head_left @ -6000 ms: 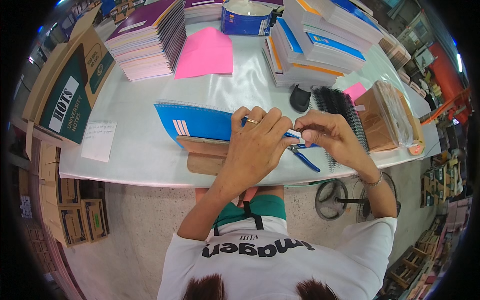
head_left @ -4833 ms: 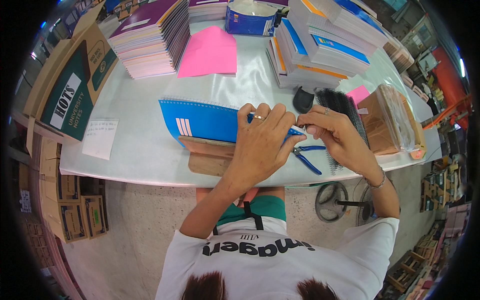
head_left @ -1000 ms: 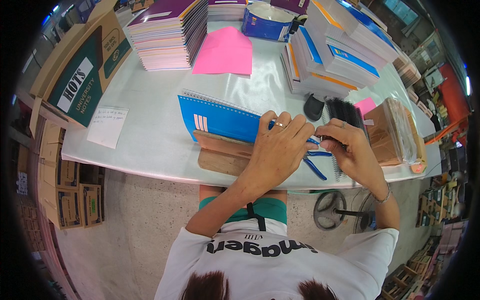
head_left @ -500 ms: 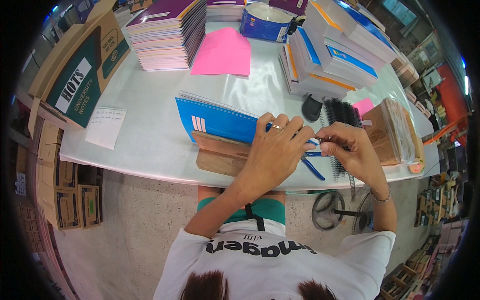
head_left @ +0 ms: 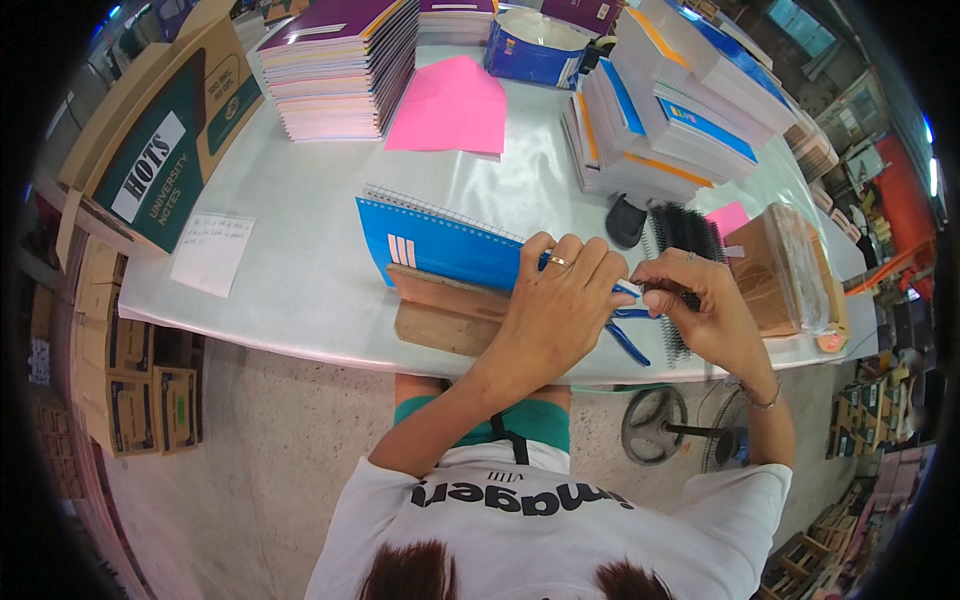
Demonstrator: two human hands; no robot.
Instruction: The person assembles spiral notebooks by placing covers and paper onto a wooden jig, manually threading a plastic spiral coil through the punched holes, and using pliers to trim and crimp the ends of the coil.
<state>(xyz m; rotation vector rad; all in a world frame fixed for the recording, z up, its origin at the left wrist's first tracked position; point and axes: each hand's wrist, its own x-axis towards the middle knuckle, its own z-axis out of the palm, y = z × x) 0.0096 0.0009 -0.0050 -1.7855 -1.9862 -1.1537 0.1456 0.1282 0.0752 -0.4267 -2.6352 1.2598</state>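
Note:
A blue-covered notebook (head_left: pixel 440 240) stands on its long edge, its punched holes along the top, against a wooden block (head_left: pixel 445 320). My left hand (head_left: pixel 565 300) is closed over the notebook's right end, fingers on top. At that same corner my right hand (head_left: pixel 710 305) pinches thumb and forefinger together; a small dark piece shows at the tips, too small to name. Under the hands lie pliers with blue handles (head_left: pixel 628 345), partly hidden. Just beyond my right hand is a heap of black spiral binding coils (head_left: pixel 688 235), with a black computer mouse (head_left: pixel 626 220) beside it.
Bound notebooks (head_left: pixel 340 80) are stacked at the back left, with pink sheets (head_left: pixel 450 105) alongside. Piles of unbound books (head_left: pixel 660 130) stand at the back right. A cardboard box (head_left: pixel 785 265) sits right, a green-and-brown carton (head_left: pixel 165 150) left, near a handwritten note (head_left: pixel 212 255).
Both hands stay at the notebook's right corner. My right fingers have shifted slightly there, and the whole view has moved a little.

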